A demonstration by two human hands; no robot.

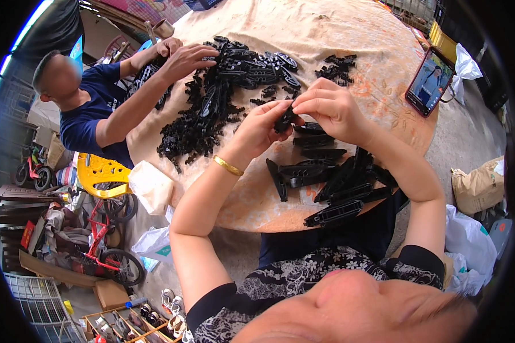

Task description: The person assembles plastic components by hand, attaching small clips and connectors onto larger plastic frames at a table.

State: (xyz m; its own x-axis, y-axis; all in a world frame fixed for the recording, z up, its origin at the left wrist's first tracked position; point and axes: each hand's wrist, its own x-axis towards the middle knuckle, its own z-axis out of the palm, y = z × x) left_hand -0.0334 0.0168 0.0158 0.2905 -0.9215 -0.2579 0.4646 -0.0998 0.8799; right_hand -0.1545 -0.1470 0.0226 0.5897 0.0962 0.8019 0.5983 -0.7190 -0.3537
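Note:
My left hand (263,128) is closed around a small black plastic part (285,120), held up over the table. From the right, the fingertips of my right hand (333,110) pinch at the top of the same part, covering some of it. Just below my hands lie several long black plastic pieces (309,170), roughly lined up near the table's front edge. Beyond my left hand spreads a heap of small black clips (183,137). Larger oval black pieces (243,71) are piled farther back, and a small cluster of black bits (336,68) sits behind my right hand.
A patterned cloth covers the round table (377,40). At its right edge a phone (430,81) stands propped up. Across to the left, a co-worker (103,117) handles black pieces. A yellow plastic chair (100,174) and a red bicycle (100,240) stand at the left.

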